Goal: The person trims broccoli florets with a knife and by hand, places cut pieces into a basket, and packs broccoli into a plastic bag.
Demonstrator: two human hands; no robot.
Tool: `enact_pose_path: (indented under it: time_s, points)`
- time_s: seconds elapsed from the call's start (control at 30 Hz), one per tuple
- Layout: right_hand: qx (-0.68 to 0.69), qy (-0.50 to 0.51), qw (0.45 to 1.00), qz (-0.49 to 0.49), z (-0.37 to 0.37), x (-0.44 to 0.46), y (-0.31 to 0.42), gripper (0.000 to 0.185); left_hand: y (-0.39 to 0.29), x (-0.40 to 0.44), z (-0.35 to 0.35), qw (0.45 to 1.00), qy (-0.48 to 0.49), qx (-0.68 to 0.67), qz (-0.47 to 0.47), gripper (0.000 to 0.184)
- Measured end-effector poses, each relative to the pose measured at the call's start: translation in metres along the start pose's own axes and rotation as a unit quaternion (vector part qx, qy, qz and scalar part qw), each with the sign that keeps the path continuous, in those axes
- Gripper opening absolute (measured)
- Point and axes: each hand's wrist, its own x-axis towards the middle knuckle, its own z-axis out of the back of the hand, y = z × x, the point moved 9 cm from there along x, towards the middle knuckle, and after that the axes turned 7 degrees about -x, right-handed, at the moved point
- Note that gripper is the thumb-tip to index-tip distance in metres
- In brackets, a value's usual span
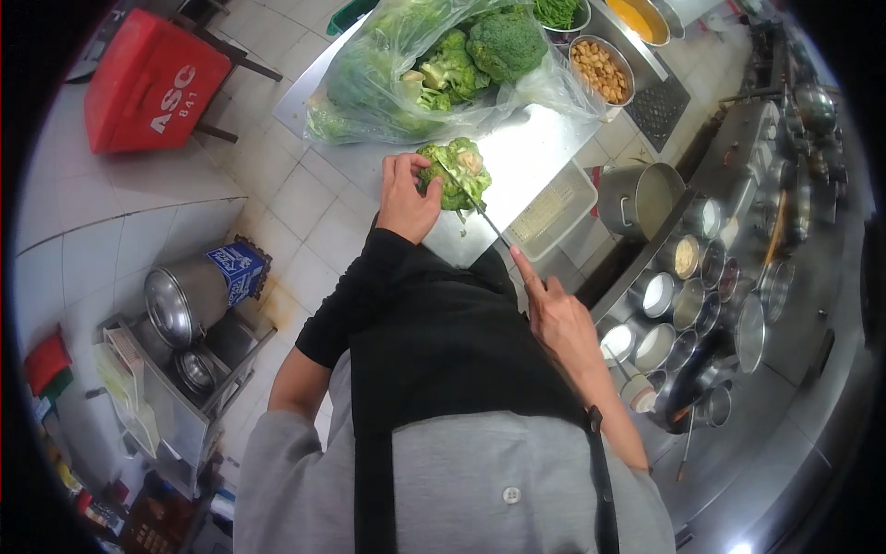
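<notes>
My left hand [408, 198] is closed on the left side of a broccoli head [469, 159], steadying it at the near edge of the steel table [544, 138]. The broccoli's cut stem shows pale at its upper right. In my right hand [561, 321] is a knife [495, 229], its handle hidden in my grip and my forefinger stretched along it. The thin blade runs up and left onto the broccoli; how deep it sits I cannot tell. Just beyond, a clear plastic bag [360, 102] holds more broccoli [506, 44].
A translucent plastic tub [554, 214] stands below the table's right edge. Bowls of fried cubes [600, 69] and chopped greens [557, 11] are at the far right. A large pot [641, 198] and several seasoning bowls line the right side. A red box [152, 83] is at left.
</notes>
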Motion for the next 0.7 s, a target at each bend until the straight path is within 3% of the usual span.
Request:
enact_pose_path:
  time_s: [0.23,0.7]
  points:
    - [-0.018,0.020,1.000,-0.008,0.033,-0.005,0.013,0.088,0.006,0.007,-0.004,0.996,-0.023,0.076,-0.027,0.039]
    - [-0.010,0.034,0.999,-0.014,0.044,-0.009,0.006,0.080,0.005,0.008,-0.004,0.999,-0.001,0.030,0.013,0.037]
